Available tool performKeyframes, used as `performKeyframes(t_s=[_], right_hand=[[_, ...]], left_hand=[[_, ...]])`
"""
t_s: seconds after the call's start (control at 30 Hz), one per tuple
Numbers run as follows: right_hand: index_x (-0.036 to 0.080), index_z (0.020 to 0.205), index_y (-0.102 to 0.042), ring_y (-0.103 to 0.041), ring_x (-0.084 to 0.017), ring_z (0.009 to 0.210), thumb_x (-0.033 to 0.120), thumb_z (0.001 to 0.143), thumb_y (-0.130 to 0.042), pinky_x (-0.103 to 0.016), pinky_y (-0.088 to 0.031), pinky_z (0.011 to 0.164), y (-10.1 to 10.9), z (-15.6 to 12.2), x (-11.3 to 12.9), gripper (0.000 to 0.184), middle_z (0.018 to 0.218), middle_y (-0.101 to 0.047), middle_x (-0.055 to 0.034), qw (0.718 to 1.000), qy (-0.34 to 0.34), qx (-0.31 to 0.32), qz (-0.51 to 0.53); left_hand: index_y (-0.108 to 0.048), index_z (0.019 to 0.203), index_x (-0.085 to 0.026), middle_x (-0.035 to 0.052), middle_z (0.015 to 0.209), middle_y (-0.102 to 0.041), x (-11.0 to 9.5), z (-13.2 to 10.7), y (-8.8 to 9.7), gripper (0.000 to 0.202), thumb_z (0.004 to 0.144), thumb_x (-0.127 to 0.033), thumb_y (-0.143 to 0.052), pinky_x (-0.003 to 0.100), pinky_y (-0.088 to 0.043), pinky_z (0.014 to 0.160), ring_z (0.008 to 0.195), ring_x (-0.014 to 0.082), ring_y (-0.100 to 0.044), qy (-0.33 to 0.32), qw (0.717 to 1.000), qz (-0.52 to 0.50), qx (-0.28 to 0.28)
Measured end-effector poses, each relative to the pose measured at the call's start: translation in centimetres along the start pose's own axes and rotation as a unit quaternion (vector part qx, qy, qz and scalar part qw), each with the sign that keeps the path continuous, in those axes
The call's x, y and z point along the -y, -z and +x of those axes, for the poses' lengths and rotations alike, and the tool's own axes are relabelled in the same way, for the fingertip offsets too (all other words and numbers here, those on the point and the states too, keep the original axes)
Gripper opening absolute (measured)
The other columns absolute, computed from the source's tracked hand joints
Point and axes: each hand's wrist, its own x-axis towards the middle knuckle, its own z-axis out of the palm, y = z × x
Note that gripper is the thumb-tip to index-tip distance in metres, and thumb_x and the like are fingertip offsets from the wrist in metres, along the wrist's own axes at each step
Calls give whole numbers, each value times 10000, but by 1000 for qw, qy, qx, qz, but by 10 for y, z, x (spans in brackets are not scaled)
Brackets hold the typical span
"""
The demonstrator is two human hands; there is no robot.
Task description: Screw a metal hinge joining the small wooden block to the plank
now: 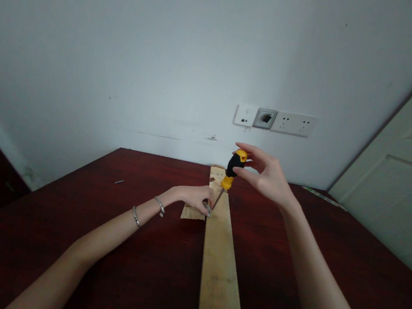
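In the head view, my right hand (pixel 263 173) is closed round the yellow and black handle of a screwdriver (pixel 235 165). The screwdriver leans to the right, its shaft pointing down at a small metal piece (pixel 207 208) on the left edge of a long wooden plank (pixel 220 255). Fingers of my left hand (pixel 198 197) are pressed on that metal piece, whose exact kind I cannot make out. Beneath the left hand a short piece of wood (pixel 192 213) lies against the plank's left side. The shaft's very tip is partly lost beside the left fingertips.
The plank runs along a dark red table (pixel 132 275) towards the white wall (pixel 185 73). A small thin metal piece, perhaps a screw (pixel 119 182), lies on the left. Wall sockets (pixel 293 124) sit above the back edge. A thin strip (pixel 323 197) lies near the panelled door (pixel 405 172).
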Motion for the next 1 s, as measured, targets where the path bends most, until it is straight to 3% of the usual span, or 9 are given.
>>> performKeyframes(t_s=[0.5, 1.0], right_hand=[[198, 1174, -628, -633, -225, 913, 232, 658, -721, -425, -548, 819, 20, 3, -5, 526, 1029, -674, -71, 998, -40, -52, 21], [179, 1169, -633, -634, -218, 897, 220, 651, -723, -419, -546, 815, 23, 3, -8, 527, 1010, -677, -76, 997, -43, -61, 21]], left_hand=[[-719, 830, -146, 62, 897, -633, 2, -2, -13, 67, 782, -130, -675, 262, -429, 791, 857, 166, -562, 17, 1000, 20, -7], [-717, 812, -155, 56, 907, -629, -5, -4, -10, 51, 784, -134, -681, 263, -435, 813, 883, 169, -566, 5, 999, 21, -27]])
